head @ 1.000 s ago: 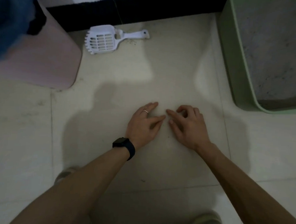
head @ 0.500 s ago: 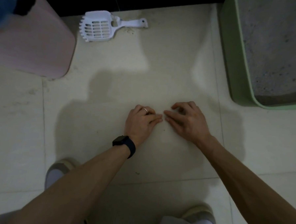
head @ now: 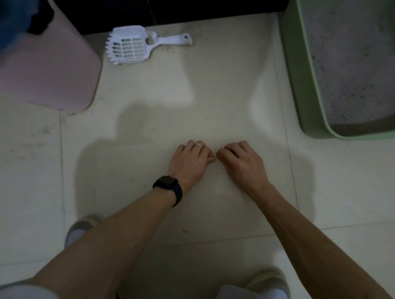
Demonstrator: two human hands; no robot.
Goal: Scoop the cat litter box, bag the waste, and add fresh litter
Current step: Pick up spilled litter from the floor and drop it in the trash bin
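Light: dim, flat, with a grey-green cast. Source: above and behind the person, as 1 broad soft shadow falls forward on the floor tiles (head: 127,159). Brighter patch: pale floor below the white scoop (head: 128,47). Sheen: faint pale streak beside the green litter box (head: 296,70). Blur: blue fabric (head: 9,13) at top left, smeared. Edges: grout lines bow slightly from the wide lens. Detail: soft, grainy.

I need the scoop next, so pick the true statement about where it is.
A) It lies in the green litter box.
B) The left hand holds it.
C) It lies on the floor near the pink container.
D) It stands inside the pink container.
C: the white scoop lies flat on the floor beside the pink container, well apart from the green litter box. Neither the left hand nor the right hand touches it.
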